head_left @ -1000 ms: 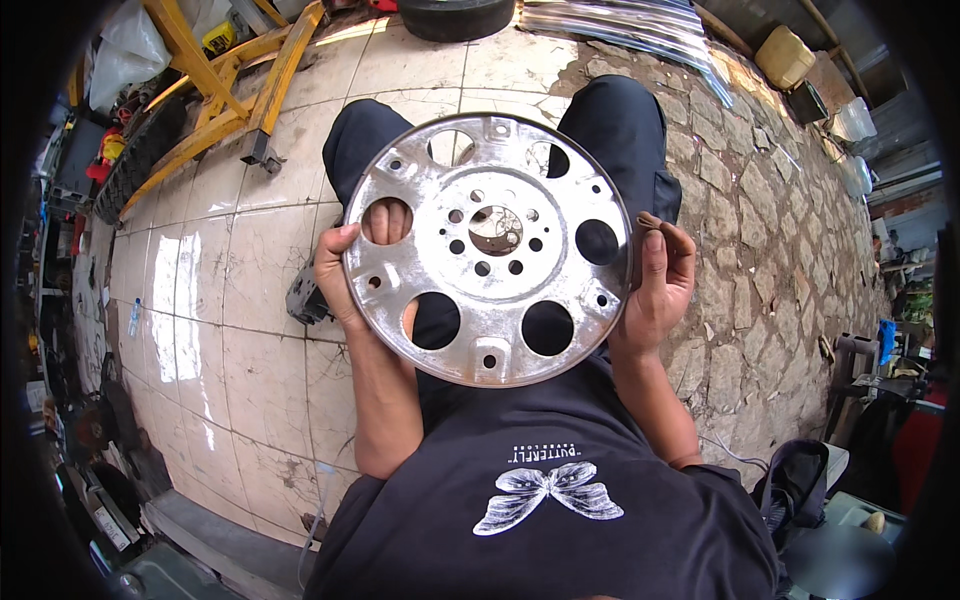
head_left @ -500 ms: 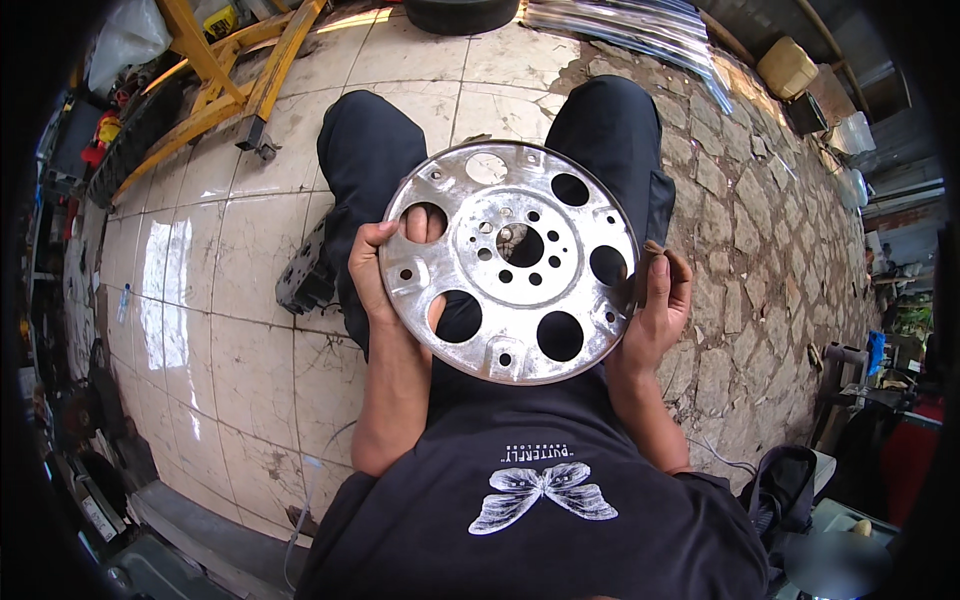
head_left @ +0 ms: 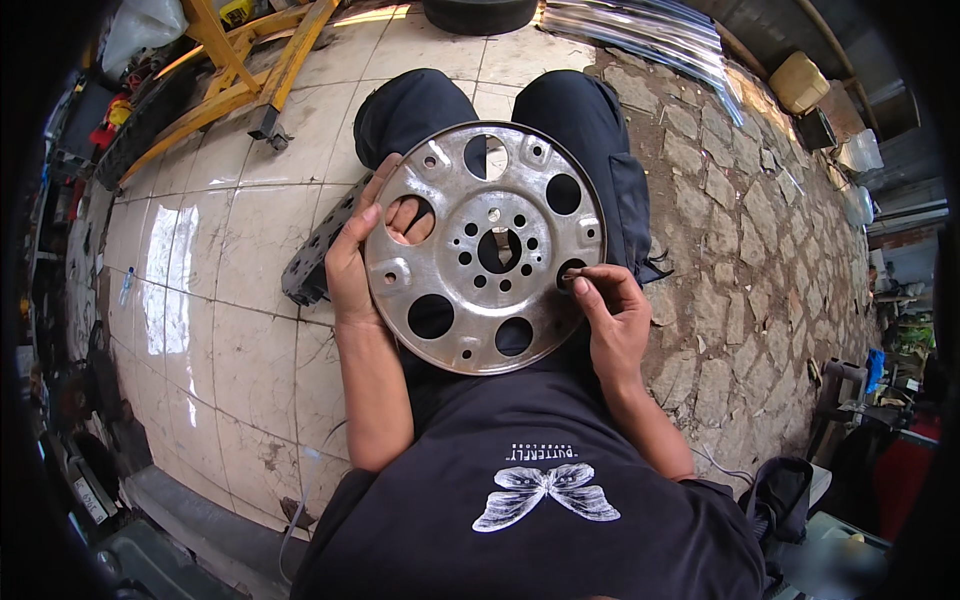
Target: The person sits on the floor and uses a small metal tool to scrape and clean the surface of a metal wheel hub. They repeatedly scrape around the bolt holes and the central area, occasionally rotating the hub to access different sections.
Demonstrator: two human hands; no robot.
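Observation:
A round metal flexplate (head_left: 470, 290), silvery grey with large round holes and a ring of small bolt holes about its centre, is held tilted over my lap. My left hand (head_left: 355, 250) grips its left edge. The thumb lies along the rim, and fingers behind the plate show through the upper-left hole. At the right edge, my right hand (head_left: 615, 310) is closed in a pinch beside the right-hand hole. A small folded brown piece, like sandpaper, is between its fingertips, mostly hidden by them.
Beyond my knees stand a yellow metal frame (head_left: 215, 100) on the left and a black tyre (head_left: 480, 15). A dark perforated part (head_left: 318, 262) lies beside my left leg. Glossy tiles (head_left: 255, 345) cover the left floor, and rough stone paving (head_left: 740, 300) the right.
The flexplate has shifted left, turned slightly and tilted differently. My right hand has moved left from outside the rim to the plate's right-hand hole. My left fingers have moved behind the plate.

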